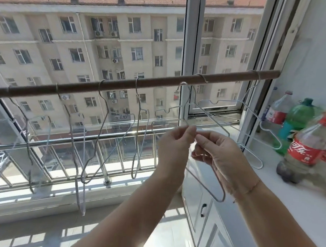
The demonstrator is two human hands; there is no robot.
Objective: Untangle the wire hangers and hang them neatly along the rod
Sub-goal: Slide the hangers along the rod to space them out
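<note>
From my seat the job looks past halfway. The rod (pixel 158 81) spans the window, and to my left several hangers (pixel 136 87) already hang on it apart from one another, though they sit at uneven angles and I can't tell whether the farthest ones still cross. Toward the right end a few more hooks ride the rod, one hanger (pixel 258 167) dangling by the sill, and these look bunched, so they will likely need spacing out. The knot in hand is at the middle: a hooked hanger (pixel 208 115) slopes down from the rod into the hands, and a loose one (pixel 202 185) droops below them, not yet on the rod. My left hand (pixel 173 144) pinches a wire bend between thumb and forefinger; my right hand (pixel 216 157) has its fingers curled round the loose hanger's wire. Freeing and hooking it is what's left here.
</note>
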